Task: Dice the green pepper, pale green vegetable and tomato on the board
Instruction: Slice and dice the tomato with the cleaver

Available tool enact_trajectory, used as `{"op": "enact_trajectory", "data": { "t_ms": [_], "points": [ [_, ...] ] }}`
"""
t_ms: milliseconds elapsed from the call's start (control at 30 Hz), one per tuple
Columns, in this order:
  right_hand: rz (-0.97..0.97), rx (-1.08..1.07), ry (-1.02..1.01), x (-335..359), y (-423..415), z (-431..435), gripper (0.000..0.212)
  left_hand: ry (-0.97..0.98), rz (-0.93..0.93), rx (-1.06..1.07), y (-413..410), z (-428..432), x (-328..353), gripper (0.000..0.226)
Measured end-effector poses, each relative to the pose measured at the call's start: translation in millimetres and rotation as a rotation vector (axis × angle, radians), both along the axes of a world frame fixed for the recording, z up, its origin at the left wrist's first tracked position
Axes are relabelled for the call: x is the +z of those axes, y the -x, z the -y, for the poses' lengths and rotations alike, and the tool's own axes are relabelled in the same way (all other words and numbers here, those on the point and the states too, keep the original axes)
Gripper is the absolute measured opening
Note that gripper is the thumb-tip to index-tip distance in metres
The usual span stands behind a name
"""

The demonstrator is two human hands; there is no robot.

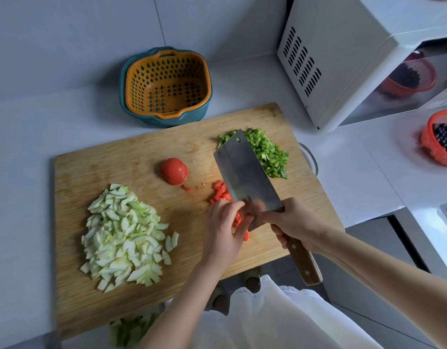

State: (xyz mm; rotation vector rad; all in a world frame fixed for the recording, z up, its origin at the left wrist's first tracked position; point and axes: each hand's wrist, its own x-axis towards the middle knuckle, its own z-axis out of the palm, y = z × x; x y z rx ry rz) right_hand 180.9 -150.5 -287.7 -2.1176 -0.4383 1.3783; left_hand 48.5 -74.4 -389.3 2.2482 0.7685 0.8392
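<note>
A wooden cutting board [141,157] lies on the white counter. My right hand [295,220] grips the wooden handle of a cleaver [245,170], whose blade stands over tomato strips [240,219]. My left hand [223,229] holds those strips down with curled fingers, right beside the blade. Diced tomato [221,191] lies just beyond my fingers. A tomato half [173,170] sits cut side down at the board's middle. Diced green pepper [266,152] is heaped at the far right, partly behind the blade. A big pile of cut pale green vegetable [126,235] covers the left side.
An orange colander in a teal basin [167,86] stands behind the board. A white microwave [343,59] fills the back right, with a red basket of dark berries [441,137] beside it. A glass bowl rim [310,157] peeks out past the board's right edge. Green scraps [131,328] lie below the board's near edge.
</note>
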Motion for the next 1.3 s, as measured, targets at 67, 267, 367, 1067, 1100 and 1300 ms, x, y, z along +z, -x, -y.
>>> {"op": "enact_trajectory", "data": {
  "t_ms": [67,267,367,1067,1100,1300],
  "points": [
    [-0.025,-0.009,0.004,2,2,0,0.020,-0.010,0.008,-0.011,-7,-4,-2,0.012],
    [0.001,0.051,0.054,9,-5,5,0.020,0.086,-0.110,0.140,-15,-22,-6,0.007],
    [0.081,0.099,0.056,13,-11,11,0.026,0.066,-0.236,0.185,-15,-33,-5,0.008],
    [1.170,0.972,-0.574,-12,-31,17,0.028,0.028,-0.319,-0.320,-15,-64,56,0.042],
    [1.155,0.994,-0.586,-10,-31,14,0.028,0.011,-0.331,-0.362,-19,-61,51,0.038],
    [1.078,1.034,-0.626,-10,-35,9,0.023,0.084,-0.401,-0.293,-25,-77,35,0.011]
  ]
}}
